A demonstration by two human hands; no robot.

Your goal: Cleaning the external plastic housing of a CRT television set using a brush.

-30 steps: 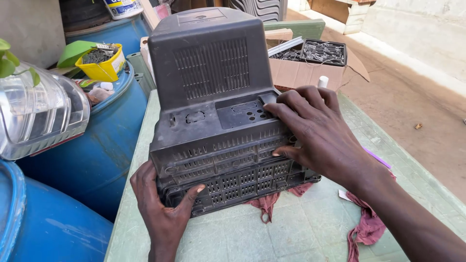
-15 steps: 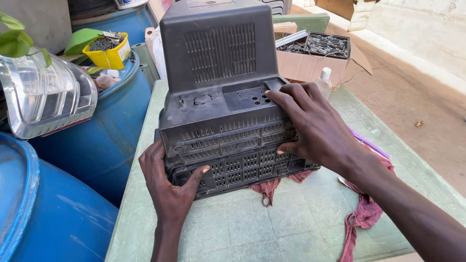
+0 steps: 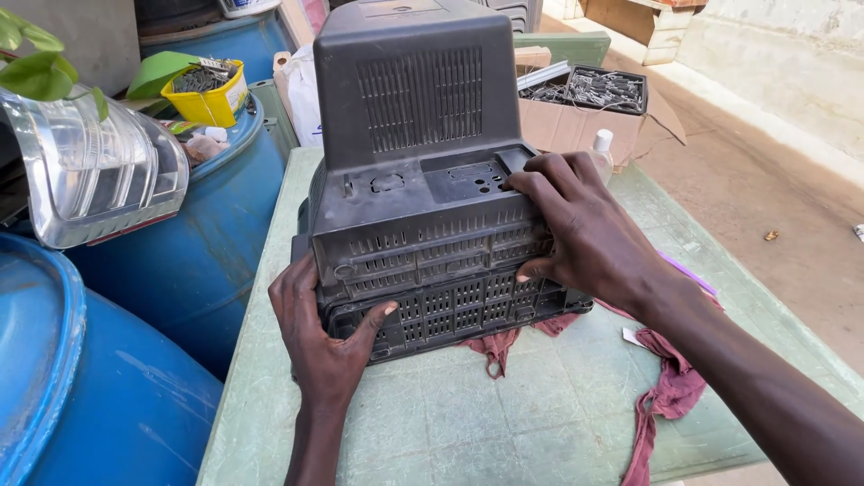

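Dark grey plastic rear housing of an old tube television, slotted with vent grilles, standing screen-side down on a pale green bench, near its left edge. Left hand cupped under the housing's lower left corner, thumb pressed against the grille, fingers hidden behind the edge. Right hand laid flat over the right side of the stepped back panel, fingers spread, fingertips at the socket plate, thumb hooked on a lower vent row. Crumpled maroon cloth rag partly trapped beneath the housing, trailing toward the right. Blue plastic drums crowding the bench's left side. Clear plastic lamp lens on the near drum, yellow tub of screws beyond. Open cardboard box of metal parts behind the housing.
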